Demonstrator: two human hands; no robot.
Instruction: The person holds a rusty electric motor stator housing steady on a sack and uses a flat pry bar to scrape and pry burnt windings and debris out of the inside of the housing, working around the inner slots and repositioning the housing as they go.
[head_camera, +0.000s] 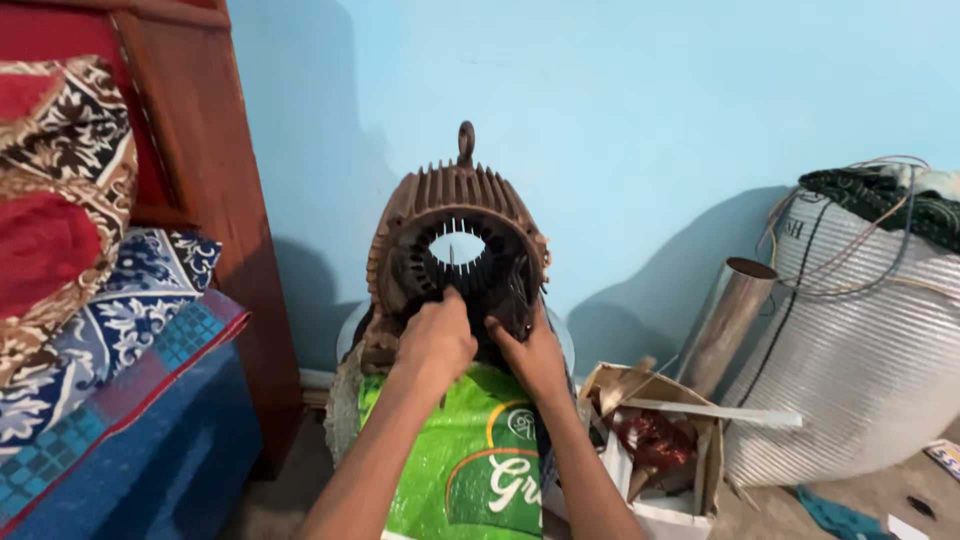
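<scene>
A rusty brown motor housing (455, 235) with ribbed cooling fins stands upright in the middle of the scene, against the light blue wall (620, 100). Its round bore faces the camera, lined with slots, and a lifting eye (466, 142) rises from its top. It rests on a green printed sack (465, 460) draped over a support hidden underneath.

Both forearms reach up from the near edge and converge at the lower rim of the bore. The left hand (437, 340) is curled, its fingers bunched at the bottom of the opening; a thin pin-like piece (451, 262) stands just above them, but whether the hand pinches it cannot be told. The right hand (530, 350) lies against the lower right of the housing, fingers bent over the rim and gripping it.

To the right, near the sack, an open cardboard box (655, 440) holds scraps and a pale strip. Behind it a metal tube (725, 320) leans against a large white woven sack (860, 360) topped with loose wires and dark cloth. On the left, patterned folded blankets (80, 280) are stacked beside a red-brown wooden panel (210, 180).
</scene>
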